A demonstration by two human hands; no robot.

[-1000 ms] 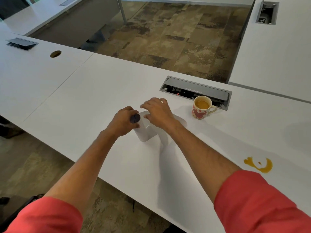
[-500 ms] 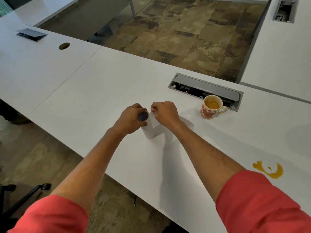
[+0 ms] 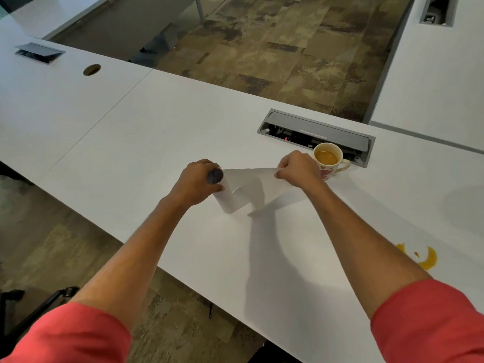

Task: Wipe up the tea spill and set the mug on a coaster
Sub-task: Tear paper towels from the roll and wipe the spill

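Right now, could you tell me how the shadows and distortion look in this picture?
Head view: soft arm shadows fall on the table under both forearms; straight table edges bow from the wide-angle lens; the tea spill and mug read sharply, without glare.

Upright tea-filled mug (image 3: 328,163); orange spill (image 3: 422,257) apart.

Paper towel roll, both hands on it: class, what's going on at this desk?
A person is pulling a sheet off the roll. The left hand grips the upright roll at its top, while the right hand pinches the sheet and draws it sideways. The spill sits unwiped near the right forearm. The mug, holding tea, stands on the bare desk; no coaster is in view.
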